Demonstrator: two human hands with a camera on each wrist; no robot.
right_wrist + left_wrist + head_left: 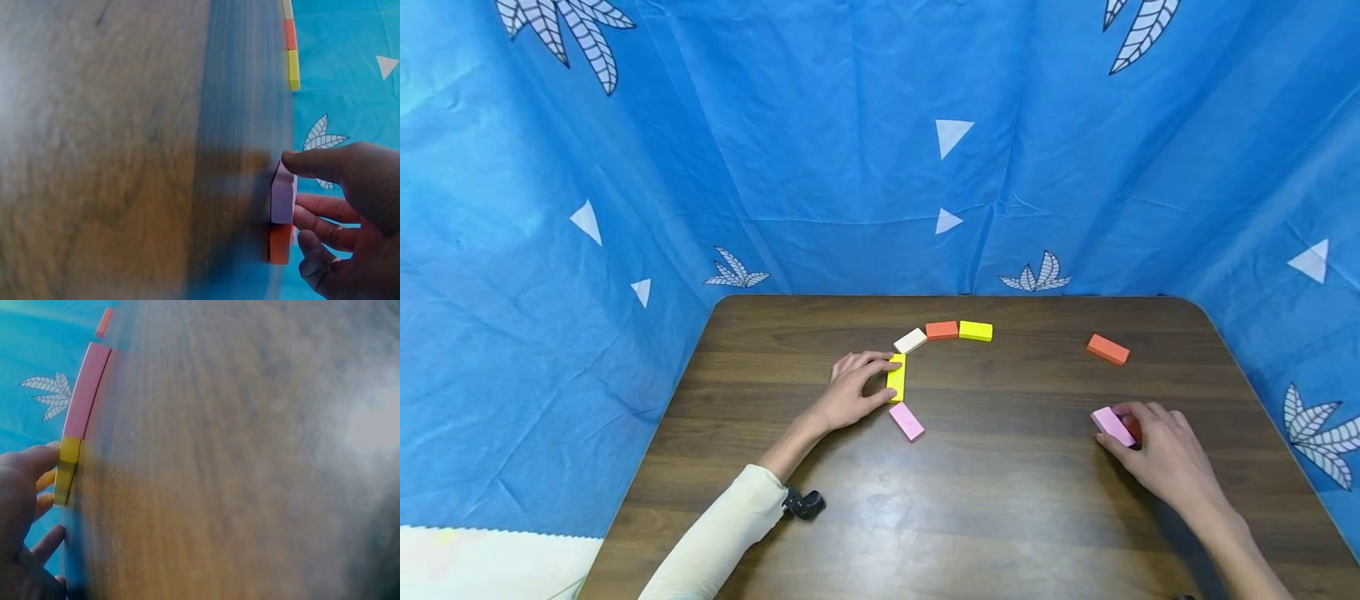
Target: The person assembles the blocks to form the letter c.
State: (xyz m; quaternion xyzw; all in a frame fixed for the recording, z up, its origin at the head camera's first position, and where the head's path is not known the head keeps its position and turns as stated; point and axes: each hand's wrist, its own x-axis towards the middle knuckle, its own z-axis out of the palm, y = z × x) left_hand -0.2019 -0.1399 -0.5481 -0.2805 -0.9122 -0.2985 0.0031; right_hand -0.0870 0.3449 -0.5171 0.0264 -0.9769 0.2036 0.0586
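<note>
Left hand is pinching a yellow block by its ends | right hand is pinching a lilac block, a red block sitting just beside it | wide desk room is stretching between the hands | orange block is lying nearer the back edge, blue cloth hanging behind

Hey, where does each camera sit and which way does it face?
Head: worn on the head, facing forward and down at the table; left hand, cream sleeve, right hand and right forearm show.
Left wrist: worn there, facing the yellow block the left hand pinches; only that hand shows, at the left edge.
Right wrist: worn there, facing the pink block in the right hand's grip; only that hand shows, at the right edge.
Shared: head and right wrist views both show that pink block.
</note>
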